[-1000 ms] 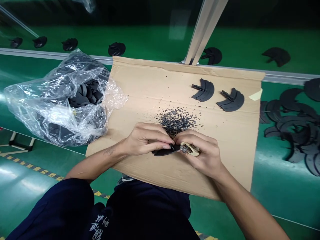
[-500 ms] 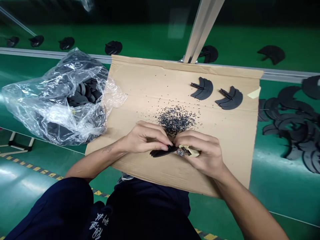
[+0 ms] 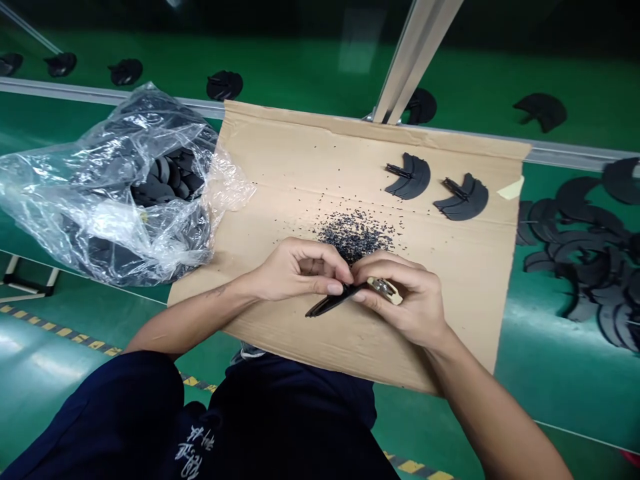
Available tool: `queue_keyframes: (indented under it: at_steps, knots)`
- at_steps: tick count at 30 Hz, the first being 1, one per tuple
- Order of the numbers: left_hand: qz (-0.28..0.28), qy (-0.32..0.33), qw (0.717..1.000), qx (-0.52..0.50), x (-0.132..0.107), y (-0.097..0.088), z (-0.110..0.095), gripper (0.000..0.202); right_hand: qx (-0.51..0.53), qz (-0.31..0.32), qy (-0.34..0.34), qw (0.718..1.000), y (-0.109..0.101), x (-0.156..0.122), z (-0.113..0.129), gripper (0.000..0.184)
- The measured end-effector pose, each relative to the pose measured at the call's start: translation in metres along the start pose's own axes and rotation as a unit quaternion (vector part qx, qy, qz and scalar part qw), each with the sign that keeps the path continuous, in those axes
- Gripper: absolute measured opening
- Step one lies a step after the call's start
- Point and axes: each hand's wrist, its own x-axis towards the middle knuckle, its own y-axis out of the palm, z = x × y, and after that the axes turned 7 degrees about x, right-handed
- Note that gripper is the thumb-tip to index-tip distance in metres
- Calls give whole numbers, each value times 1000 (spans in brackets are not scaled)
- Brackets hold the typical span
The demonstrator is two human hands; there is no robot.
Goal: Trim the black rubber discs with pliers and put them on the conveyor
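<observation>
My left hand (image 3: 295, 272) pinches a thin black curved plastic part (image 3: 330, 303) over a sheet of brown cardboard (image 3: 280, 160). My right hand (image 3: 407, 300) is closed on a small tan-handled tool (image 3: 385, 289), whose tip meets the part's right end. Just beyond my fingers lies a heap of tiny black trimmings (image 3: 355, 233). Two stacks of the same black parts, one (image 3: 410, 177) left of the other (image 3: 463, 198), lie at the far right of the cardboard.
A clear plastic bag (image 3: 115, 193) full of black parts lies to the left. Several loose black parts (image 3: 585, 247) are piled on the green surface at the right. More parts (image 3: 225, 85) sit on the green belt beyond a metal rail (image 3: 575, 157). A slanted metal bar (image 3: 413, 57) rises behind the cardboard.
The black part has tilted, its left end now lower and seen edge-on. Both hands stayed together over the cardboard; the view shifted slightly.
</observation>
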Motion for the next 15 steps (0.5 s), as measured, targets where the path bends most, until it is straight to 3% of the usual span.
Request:
queue_keyframes:
  at_steps: [8,15]
  knots:
    - [32,-17,999,-39,4,2,4,22,-46,-11,-40,998,1,-6,-4,6]
    - [3,-23,997,-76,3,3,10,20,-85,-36,-65,994,2,-8,0,10]
